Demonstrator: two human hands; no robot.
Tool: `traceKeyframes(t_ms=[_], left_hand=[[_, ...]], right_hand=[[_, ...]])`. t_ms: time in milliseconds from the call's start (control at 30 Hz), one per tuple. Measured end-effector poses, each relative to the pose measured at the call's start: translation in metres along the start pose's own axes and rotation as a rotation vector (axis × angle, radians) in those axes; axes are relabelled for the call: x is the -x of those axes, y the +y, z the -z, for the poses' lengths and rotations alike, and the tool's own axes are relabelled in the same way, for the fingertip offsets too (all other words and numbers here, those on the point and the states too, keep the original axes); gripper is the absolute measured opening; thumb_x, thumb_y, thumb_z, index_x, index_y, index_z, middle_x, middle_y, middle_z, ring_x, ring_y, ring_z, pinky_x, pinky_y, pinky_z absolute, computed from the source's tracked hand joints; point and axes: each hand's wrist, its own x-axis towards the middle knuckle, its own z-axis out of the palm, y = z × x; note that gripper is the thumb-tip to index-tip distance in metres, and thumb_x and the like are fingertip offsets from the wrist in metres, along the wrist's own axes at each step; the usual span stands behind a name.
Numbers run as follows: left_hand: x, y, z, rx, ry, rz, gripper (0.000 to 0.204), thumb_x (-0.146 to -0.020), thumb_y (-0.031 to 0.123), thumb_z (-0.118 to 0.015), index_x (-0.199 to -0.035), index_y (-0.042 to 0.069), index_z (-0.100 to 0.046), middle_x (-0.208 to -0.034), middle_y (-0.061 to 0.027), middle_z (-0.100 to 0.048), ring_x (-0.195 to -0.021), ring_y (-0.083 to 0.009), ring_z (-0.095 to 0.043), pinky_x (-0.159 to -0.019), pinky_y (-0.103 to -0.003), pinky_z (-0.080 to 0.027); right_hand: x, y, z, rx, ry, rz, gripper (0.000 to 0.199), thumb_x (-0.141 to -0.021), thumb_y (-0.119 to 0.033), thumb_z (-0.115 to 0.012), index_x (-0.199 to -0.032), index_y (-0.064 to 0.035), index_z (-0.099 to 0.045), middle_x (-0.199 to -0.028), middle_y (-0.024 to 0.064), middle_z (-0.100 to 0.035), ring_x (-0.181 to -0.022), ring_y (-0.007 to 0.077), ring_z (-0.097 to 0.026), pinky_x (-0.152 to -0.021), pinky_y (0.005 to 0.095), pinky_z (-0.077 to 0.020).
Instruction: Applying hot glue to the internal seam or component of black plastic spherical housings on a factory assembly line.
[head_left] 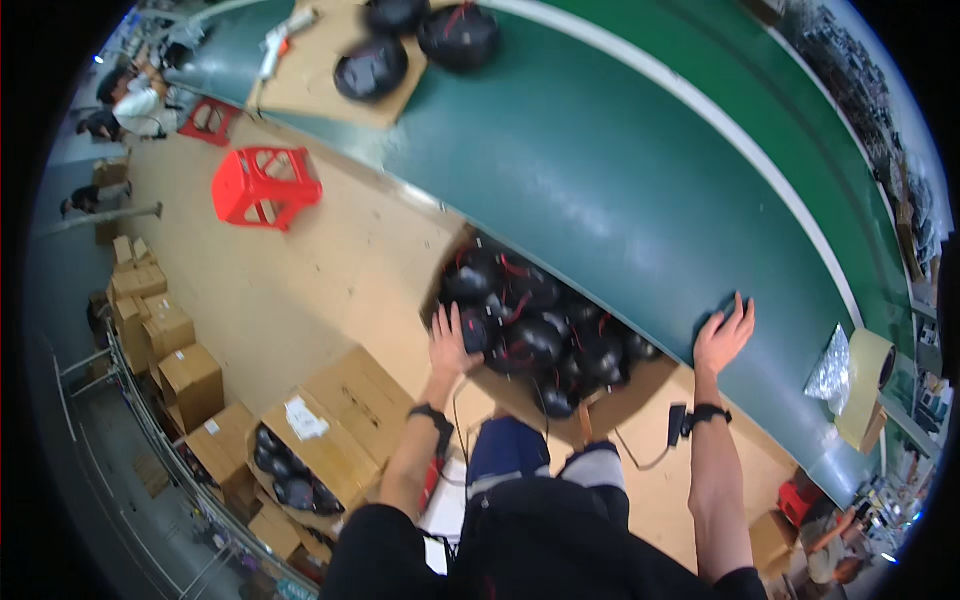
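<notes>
Open cardboard box (640,385) sits on the floor, tucked partly under the near edge of the green conveyor table (620,190), packed with black helmets (530,340) with red straps; the box's far side is hidden by the table. Left hand (447,345) reaches into the box's left end, fingers spread, palm resting on a helmet, no clear grasp. Right hand (722,335) lies flat and open on the table's near edge, over a small dark item too hidden to identify. Both wrists carry black bands.

Second cardboard box (330,425) stands on the floor near the left forearm, flaps part open, with a white label on the flap and more black helmets inside. Brown cartons (165,345) are stacked along the left wall.

At the table's far end a cardboard sheet (320,85) holds three black helmets (372,68). Tape roll (868,385) and crumpled clear bag (830,370) sit at the table's right end. Red stool (265,185) stands on the floor.
</notes>
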Motion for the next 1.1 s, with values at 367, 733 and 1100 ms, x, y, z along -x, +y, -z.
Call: traceKeyframes(t_ms=[367,733,1100], left_hand=[[-0.167,0.056,0.282,0.331,0.756,-0.299,0.016,-0.089,0.02,-0.069,-0.096,0.006,-0.073,-0.088,-0.0148,-0.073,-0.081,-0.0332,-0.07,-0.074,-0.044,-0.054],[-0.337,0.135,0.397,0.041,0.552,-0.513,0.122,-0.07,0.051,-0.09,-0.157,-0.006,-0.026,-0.156,-0.03,-0.039,-0.144,-0.0409,-0.041,-0.12,-0.045,-0.034],[-0.221,0.312,0.269,0.255,0.377,-0.733,0.112,-0.059,0.04,-0.094,-0.151,0.005,-0.041,-0.154,-0.019,-0.041,-0.141,-0.0388,-0.04,-0.113,-0.049,-0.044]], right_hand=[[0.002,-0.004,0.004,-0.039,-0.052,-0.103,0.053,-0.089,-0.008,-0.054,-0.142,-0.0058,-0.055,-0.156,0.0213,-0.041,-0.142,0.0439,-0.038,-0.116,0.0541,-0.0335],[0.002,-0.006,0.007,-0.027,-0.065,-0.107,0.053,-0.088,-0.01,-0.053,-0.14,-0.0044,-0.055,-0.155,0.0215,-0.041,-0.14,0.0458,-0.039,-0.115,0.0544,-0.0339],[0.0,-0.008,0.006,-0.053,-0.038,-0.129,0.051,-0.085,-0.012,-0.057,-0.136,-0.0057,-0.057,-0.151,0.0251,-0.044,-0.136,0.0471,-0.043,-0.114,0.0557,-0.0357]])
